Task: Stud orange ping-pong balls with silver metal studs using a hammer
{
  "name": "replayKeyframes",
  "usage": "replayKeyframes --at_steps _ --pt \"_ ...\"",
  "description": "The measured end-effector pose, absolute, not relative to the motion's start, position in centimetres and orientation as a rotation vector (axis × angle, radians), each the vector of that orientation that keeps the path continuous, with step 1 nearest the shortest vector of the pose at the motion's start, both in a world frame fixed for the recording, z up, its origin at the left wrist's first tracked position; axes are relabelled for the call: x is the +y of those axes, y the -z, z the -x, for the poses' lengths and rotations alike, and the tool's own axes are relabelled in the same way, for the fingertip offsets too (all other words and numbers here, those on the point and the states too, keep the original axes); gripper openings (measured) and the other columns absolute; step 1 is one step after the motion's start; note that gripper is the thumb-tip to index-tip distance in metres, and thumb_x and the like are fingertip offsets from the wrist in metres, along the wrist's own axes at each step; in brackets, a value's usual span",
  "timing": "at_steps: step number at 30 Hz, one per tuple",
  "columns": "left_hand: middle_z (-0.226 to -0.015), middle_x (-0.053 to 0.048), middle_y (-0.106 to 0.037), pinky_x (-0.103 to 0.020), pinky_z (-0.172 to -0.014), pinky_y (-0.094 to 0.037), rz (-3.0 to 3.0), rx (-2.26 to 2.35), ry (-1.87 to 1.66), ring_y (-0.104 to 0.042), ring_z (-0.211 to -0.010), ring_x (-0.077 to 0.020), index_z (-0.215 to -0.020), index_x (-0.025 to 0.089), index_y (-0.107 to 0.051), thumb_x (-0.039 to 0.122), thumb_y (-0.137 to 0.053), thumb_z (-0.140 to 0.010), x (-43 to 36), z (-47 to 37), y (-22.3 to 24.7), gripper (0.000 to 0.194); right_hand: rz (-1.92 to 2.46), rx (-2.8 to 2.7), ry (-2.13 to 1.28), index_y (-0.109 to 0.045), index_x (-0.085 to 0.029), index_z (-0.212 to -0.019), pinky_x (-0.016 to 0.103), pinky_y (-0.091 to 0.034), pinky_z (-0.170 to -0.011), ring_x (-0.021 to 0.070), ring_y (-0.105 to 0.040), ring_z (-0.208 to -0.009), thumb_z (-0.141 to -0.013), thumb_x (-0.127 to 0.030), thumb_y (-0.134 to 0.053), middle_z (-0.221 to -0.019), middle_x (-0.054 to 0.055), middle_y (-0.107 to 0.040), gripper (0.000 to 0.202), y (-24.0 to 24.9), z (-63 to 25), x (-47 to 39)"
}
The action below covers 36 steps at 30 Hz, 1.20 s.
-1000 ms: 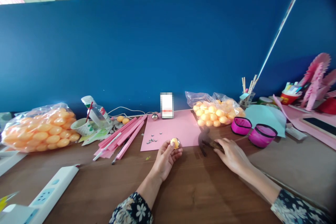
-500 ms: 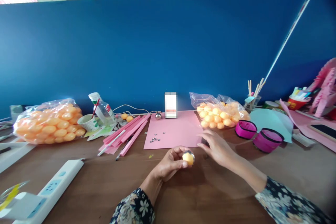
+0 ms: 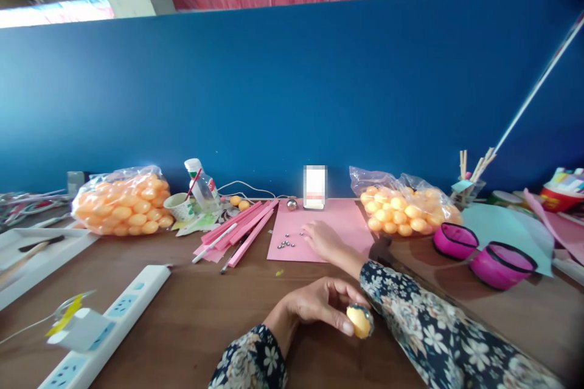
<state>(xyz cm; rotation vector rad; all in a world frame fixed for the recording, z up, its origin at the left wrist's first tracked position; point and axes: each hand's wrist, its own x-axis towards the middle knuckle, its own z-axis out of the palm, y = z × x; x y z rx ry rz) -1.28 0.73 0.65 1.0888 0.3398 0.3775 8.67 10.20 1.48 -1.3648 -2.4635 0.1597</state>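
Between the thumb and fingers of my left hand (image 3: pixel 326 304) is a yellow-orange ball (image 3: pixel 359 321) with a shiny silvery edge on its upper and right side. My right hand (image 3: pixel 322 241) reaches over the pink sheet (image 3: pixel 342 219), its fingertips at a small silver bead (image 3: pixel 302 234); whether they pinch it or anything else is too small to tell. Several small silver beads (image 3: pixel 286 245) lie on the sheet left of those fingertips. A larger silver ball (image 3: pixel 291 205) rests near the sheet's back left corner, beside an upright device with a blurred white screen (image 3: pixel 314 187).
Pink strips (image 3: pixel 241 225) lie left of the sheet. Bags of orange balls stand at left (image 3: pixel 123 203) and right (image 3: pixel 401 209). A bottle (image 3: pixel 203 188) and paper cup (image 3: pixel 179 206) are at back left, a power strip (image 3: pixel 123 304) at front left, magenta bands (image 3: pixel 502 264) at right.
My right hand has moved left and forward onto the pink sheet, at the beads. My left hand, with the yellow-orange ball, is lower and farther right in view. The view has shifted left.
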Motion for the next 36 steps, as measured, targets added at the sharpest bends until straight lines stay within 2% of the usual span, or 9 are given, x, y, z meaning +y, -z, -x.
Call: replayKeyframes --at_steps 5,9,14,17,21,26,31,36 --pt "-0.092 -0.006 -0.066 -0.035 -0.081 -0.046 -1.101 0.336 -0.385 -0.062 -0.085 -0.0203 -0.095 0.017 -0.065 0.026 -0.08 -0.047 0.9 1.2 -0.4 0.051 1.37 -2.444 -0.172 -0.061 -0.015 -0.081 0.025 -0.036 -0.073 0.0178 -0.054 -0.082 -0.079 -0.015 -0.049 -0.085 0.008 -0.061 0.013 -0.6 -7.6 11.5" --pt "-0.09 -0.006 -0.067 -0.034 -0.08 -0.046 -1.07 0.325 -0.403 -0.063 -0.083 -0.0192 -0.096 0.016 -0.065 0.025 -0.08 -0.048 0.9 1.1 -0.3 0.051 1.351 -2.392 -0.214 -0.06 -0.015 -0.074 0.025 -0.036 -0.068 0.0169 -0.054 -0.075 -0.077 -0.013 -0.049 -0.078 0.007 -0.062 0.012 -0.7 -7.8 11.2" --pt "-0.09 -0.009 -0.066 -0.03 -0.076 -0.046 -1.003 0.304 -0.515 -0.062 -0.081 -0.018 -0.097 0.014 -0.064 0.02 -0.078 -0.054 0.7 0.9 -0.7 0.046 1.329 -2.26 -0.311 -0.057 -0.016 -0.081 0.023 -0.039 -0.061 0.0139 -0.055 -0.067 -0.078 -0.015 -0.041 -0.076 0.004 -0.062 0.016 -1.8 -9.6 9.6" --pt "-0.092 -0.011 -0.065 -0.033 -0.077 -0.046 -0.924 0.31 -0.612 -0.061 -0.081 -0.0186 -0.102 0.013 -0.062 0.018 -0.074 -0.059 0.5 0.8 -1.0 0.044 1.29 -2.127 -0.429 -0.053 -0.016 -0.086 0.022 -0.042 -0.063 0.0132 -0.057 -0.071 -0.079 -0.018 -0.041 -0.082 0.004 -0.062 0.014 -2.6 -11.6 8.2" --pt "-0.09 -0.008 -0.063 -0.034 -0.078 -0.046 -0.805 0.35 -0.775 -0.061 -0.077 -0.0156 -0.107 0.015 -0.059 0.014 -0.07 -0.065 0.7 0.7 -1.1 0.044 1.203 -1.773 -0.7 -0.051 -0.016 -0.084 0.024 -0.045 -0.061 0.0133 -0.056 -0.066 -0.081 -0.026 -0.044 -0.076 0.002 -0.059 0.012 -3.2 -14.5 5.6" --pt "-0.095 -0.006 -0.062 -0.029 -0.078 -0.046 -0.705 0.445 -1.02 -0.06 -0.081 -0.0141 -0.105 0.017 -0.059 0.011 -0.068 -0.067 1.3 0.3 -0.7 0.04 1.258 -1.579 -0.528 -0.053 -0.018 -0.085 0.025 -0.044 -0.063 0.0147 -0.055 -0.068 -0.083 -0.03 -0.047 -0.077 0.003 -0.058 0.013 -2.7 -16.5 2.5" --pt "-0.093 -0.005 -0.063 -0.027 -0.075 -0.047 -0.645 0.556 -1.124 -0.06 -0.076 -0.012 -0.102 0.017 -0.06 0.013 -0.068 -0.067 1.7 -0.2 -0.4 0.036 1.244 -1.58 -0.573 -0.056 -0.018 -0.087 0.027 -0.046 -0.07 0.0178 -0.058 -0.077 -0.083 -0.03 -0.048 -0.085 0.006 -0.062 0.014 -1.2 -16.3 1.4" --pt "-0.095 -0.003 -0.062 -0.029 -0.075 -0.048 -0.655 0.645 -1.139 -0.062 -0.072 -0.0113 -0.114 0.022 -0.052 0.018 -0.065 -0.072 1.9 -0.2 -0.1 0.044 1.188 -1.559 -0.652 -0.057 -0.019 -0.087 0.028 -0.048 -0.072 0.0185 -0.06 -0.079 -0.083 -0.028 -0.05 -0.088 0.006 -0.064 0.012 0.1 -15.7 1.5"
